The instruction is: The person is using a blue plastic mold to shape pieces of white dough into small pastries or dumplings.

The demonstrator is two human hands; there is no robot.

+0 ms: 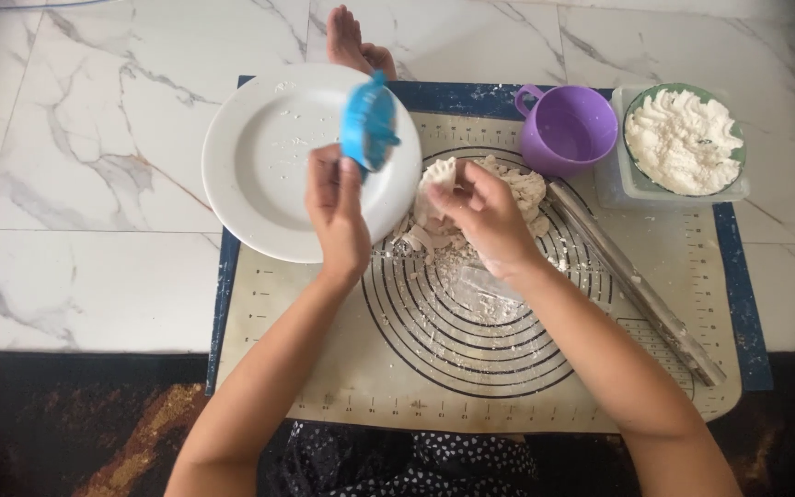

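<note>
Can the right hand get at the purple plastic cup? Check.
Probably yes: the purple plastic cup stands just beyond the right hand with nothing between, though that hand already holds a crimped piece of dough.

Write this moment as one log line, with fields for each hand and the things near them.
left hand: holds blue dumpling press over white plate | right hand: holds shaped dough piece | nearby: dough scraps, rolling pin, purple cup
</note>
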